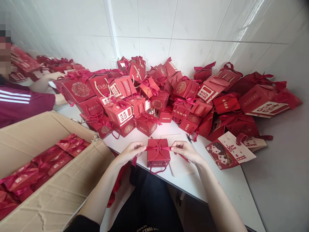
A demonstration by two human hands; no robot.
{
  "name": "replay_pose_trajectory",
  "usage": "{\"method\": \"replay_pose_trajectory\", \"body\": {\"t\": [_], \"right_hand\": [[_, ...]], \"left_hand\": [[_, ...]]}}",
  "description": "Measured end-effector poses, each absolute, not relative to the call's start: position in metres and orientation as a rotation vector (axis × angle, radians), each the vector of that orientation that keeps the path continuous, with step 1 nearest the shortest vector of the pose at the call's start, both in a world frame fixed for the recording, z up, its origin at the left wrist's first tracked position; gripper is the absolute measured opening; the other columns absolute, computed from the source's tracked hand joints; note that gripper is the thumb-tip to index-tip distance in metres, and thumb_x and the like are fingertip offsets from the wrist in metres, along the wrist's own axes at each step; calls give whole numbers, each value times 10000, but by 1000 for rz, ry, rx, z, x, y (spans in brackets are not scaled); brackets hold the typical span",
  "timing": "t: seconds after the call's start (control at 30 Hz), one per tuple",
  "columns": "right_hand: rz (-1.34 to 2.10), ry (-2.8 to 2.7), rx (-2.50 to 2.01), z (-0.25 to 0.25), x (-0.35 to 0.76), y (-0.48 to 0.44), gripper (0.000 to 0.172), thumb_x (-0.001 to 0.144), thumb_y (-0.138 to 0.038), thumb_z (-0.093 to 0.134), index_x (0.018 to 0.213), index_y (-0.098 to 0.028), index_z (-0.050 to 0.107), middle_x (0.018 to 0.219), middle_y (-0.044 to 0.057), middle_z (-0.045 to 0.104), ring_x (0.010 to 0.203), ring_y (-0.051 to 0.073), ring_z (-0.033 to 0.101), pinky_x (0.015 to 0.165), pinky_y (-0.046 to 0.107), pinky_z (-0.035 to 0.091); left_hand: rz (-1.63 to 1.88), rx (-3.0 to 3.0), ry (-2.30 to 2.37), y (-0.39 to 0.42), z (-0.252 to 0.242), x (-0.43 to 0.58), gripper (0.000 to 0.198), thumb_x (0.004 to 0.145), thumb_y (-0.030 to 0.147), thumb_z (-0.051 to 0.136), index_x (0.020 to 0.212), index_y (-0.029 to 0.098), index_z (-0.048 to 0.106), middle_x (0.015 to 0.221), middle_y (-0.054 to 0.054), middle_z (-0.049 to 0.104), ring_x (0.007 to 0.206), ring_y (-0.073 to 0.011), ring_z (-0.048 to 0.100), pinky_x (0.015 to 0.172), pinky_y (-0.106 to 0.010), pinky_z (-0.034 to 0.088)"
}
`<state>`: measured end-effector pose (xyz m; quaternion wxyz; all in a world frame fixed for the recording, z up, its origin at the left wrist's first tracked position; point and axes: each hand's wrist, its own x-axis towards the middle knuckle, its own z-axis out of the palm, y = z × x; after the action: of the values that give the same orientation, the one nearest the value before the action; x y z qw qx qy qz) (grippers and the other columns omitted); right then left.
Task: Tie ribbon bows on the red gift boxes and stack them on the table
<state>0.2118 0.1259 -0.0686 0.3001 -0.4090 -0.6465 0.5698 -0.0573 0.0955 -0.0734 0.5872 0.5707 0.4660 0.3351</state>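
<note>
Through my head feed I see the white bench [231,190] carrying a heap of red boxes [156,100] toward its back, seemingly to leave working room in front. At left a carton [74,183] holds more, likely for reach. One gift box [158,159] sits by the near edge, between the hands. My left hand [131,153] and right hand [185,150] each have a pinching grip on opposite sides of its ribbon [159,148], I judge for an even pull.

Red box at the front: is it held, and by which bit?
By its ribbon: the left grip pinches it left of the box, the right grip to the right.
</note>
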Motion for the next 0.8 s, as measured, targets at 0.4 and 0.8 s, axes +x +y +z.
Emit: {"method": "replay_pose_trajectory", "body": {"t": [0.4,0.8], "right_hand": [[1481,-1799,-1112,-78,218,126,330,734,-497,642,682,-179,574,612,-28,475,583,113,400,569,259,305],[1461,-1843,-1108,-73,214,124,371,733,-535,622,681,-171,569,604,-34,448,558,102,358,538,249,278]], "left_hand": [[794,1258,1007,99,-92,-58,384,715,484,603,594,171,415,558,33,475,556,-99,420,572,-231,318],[833,1245,1050,96,-89,-57,363,693,450,607,558,175,412,530,31,476,561,-120,483,566,-244,339]]}}
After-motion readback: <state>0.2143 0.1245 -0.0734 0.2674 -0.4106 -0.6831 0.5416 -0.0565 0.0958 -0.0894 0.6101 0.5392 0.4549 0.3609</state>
